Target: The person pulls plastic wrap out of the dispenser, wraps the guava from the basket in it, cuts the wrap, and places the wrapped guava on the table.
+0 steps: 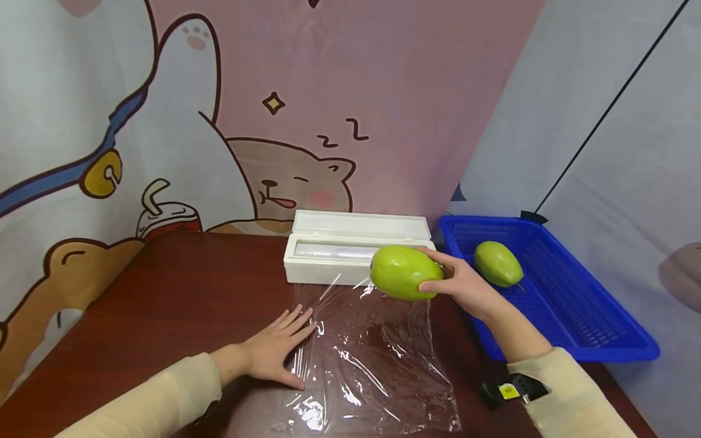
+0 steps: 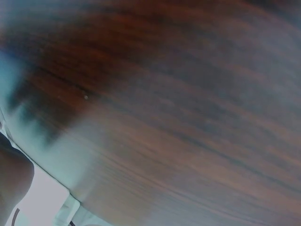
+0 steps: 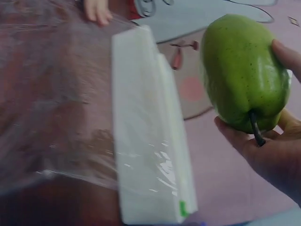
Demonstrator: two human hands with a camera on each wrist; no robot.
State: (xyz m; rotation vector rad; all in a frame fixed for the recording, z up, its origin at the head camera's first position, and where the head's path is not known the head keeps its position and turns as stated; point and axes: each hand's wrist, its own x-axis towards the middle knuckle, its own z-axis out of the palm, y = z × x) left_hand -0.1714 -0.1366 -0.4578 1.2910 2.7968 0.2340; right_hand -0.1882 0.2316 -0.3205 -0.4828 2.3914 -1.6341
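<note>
My right hand (image 1: pixel 465 286) grips a green papaya (image 1: pixel 404 272) above the front of the white cling film box. In the right wrist view the papaya (image 3: pixel 244 73) shows a dark stem, with the thumb and fingers of the right hand (image 3: pixel 277 150) around it. A sheet of clear cling film (image 1: pixel 372 365) is drawn out from the box (image 1: pixel 328 271) and lies creased on the table. My left hand (image 1: pixel 271 353) rests spread and flat at the sheet's left edge. The left wrist view is blurred and shows mostly tabletop.
On the right stands a blue plastic basket (image 1: pixel 569 304) holding a second green papaya (image 1: pixel 497 264). The box's lid (image 1: pixel 361 224) is raised, showing the film roll (image 1: pixel 334 251) inside. A cartoon-printed cloth (image 1: pixel 383 109) hangs behind the dark wooden table (image 1: pixel 181 292).
</note>
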